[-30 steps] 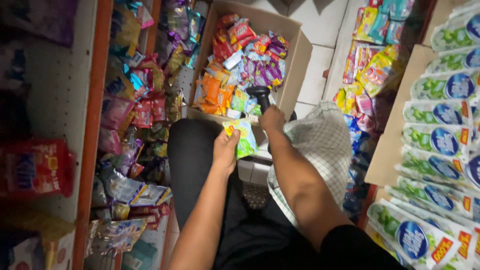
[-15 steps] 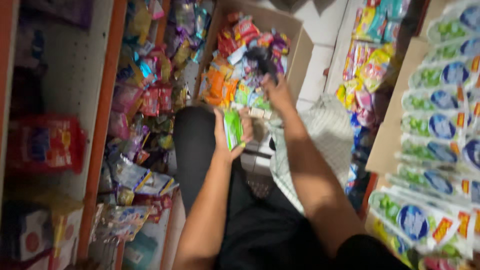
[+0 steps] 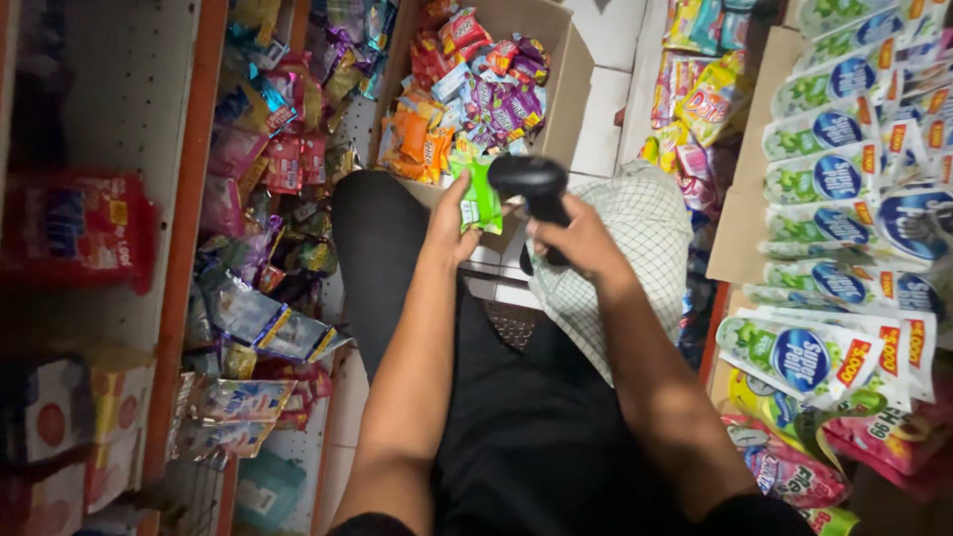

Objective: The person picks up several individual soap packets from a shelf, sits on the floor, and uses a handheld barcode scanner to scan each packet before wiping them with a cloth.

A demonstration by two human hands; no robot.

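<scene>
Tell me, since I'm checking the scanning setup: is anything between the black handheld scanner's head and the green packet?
Nothing visible. The right hand holds the black scanner with its head right beside the green packet in the left hand, above the open cardboard box of snack packets.

scanner grip (image 3: 552, 243) hidden — left shelf (image 3: 79, 238) blurred

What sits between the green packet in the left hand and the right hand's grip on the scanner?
In the head view, only the black scanner's head lies there, close against the green packet; left hand, right hand.
</scene>
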